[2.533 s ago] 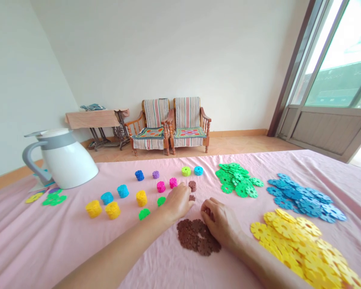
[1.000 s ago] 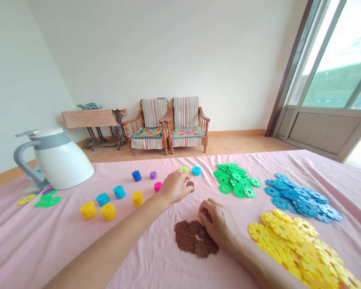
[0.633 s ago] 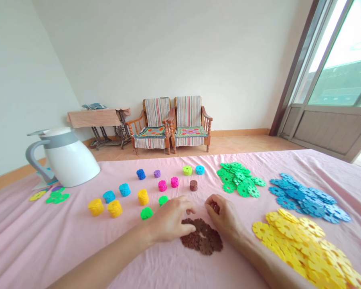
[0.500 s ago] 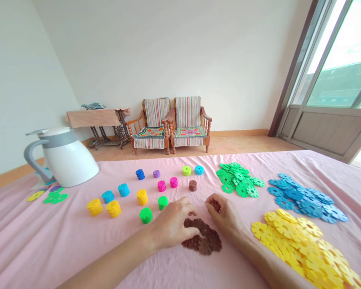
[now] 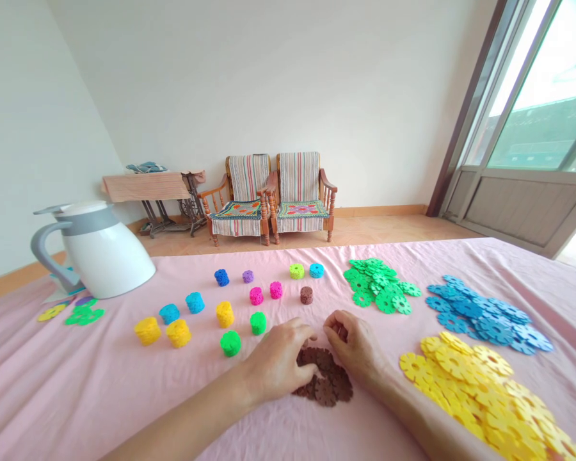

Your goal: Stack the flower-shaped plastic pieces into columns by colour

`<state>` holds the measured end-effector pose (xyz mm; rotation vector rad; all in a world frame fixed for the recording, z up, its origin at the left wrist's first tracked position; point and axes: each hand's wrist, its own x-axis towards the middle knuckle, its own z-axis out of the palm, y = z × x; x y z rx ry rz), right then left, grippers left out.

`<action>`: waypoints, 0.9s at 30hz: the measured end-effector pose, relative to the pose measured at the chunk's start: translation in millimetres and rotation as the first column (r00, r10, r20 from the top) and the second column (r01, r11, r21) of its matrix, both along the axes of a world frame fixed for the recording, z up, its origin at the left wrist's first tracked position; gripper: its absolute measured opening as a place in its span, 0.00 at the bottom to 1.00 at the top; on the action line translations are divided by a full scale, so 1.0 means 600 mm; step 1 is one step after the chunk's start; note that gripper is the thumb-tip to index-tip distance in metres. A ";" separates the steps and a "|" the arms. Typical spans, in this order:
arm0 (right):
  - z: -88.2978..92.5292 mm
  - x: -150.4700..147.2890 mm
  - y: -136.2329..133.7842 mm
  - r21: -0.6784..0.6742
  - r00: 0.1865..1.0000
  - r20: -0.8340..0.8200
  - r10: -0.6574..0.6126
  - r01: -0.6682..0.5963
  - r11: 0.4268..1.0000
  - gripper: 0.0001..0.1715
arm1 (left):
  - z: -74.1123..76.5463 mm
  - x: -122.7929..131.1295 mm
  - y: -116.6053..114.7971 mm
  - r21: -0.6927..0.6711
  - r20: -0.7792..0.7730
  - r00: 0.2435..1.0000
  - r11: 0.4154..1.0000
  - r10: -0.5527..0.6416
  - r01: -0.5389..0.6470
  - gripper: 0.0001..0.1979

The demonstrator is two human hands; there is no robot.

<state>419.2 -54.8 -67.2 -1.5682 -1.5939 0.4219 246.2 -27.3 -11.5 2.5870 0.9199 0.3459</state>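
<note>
A loose heap of brown notched plastic discs (image 5: 327,390) lies on the pink cloth in front of me. Over its left side is my left hand (image 5: 281,358), with thumb and fingers apart and the thumb against the discs. My right hand (image 5: 352,339) is closed just beyond the heap's upper right edge. Its fingers curl inward and hide whatever they hold. Beyond the hands stands a short brown stack (image 5: 306,295) of the same kind of disc. Nearest my left hand are two green stacks (image 5: 230,344).
Small yellow (image 5: 178,333), blue, pink, purple and lime stacks stand left and beyond. Loose green (image 5: 377,285), blue (image 5: 484,317) and yellow discs (image 5: 480,390) lie in heaps at right. A white jug (image 5: 108,253) stands at left, near a few flat discs (image 5: 84,312).
My right hand has shifted slightly left, closer to my left hand and the brown heap. My left hand stays over the discs. The view has turned slightly.
</note>
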 end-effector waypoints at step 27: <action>-0.002 0.022 0.017 -0.028 0.953 -0.289 -0.094 0.090 0.996 0.12 | 0.020 0.017 0.003 0.028 -0.007 0.993 0.993 -0.115 0.115 0.05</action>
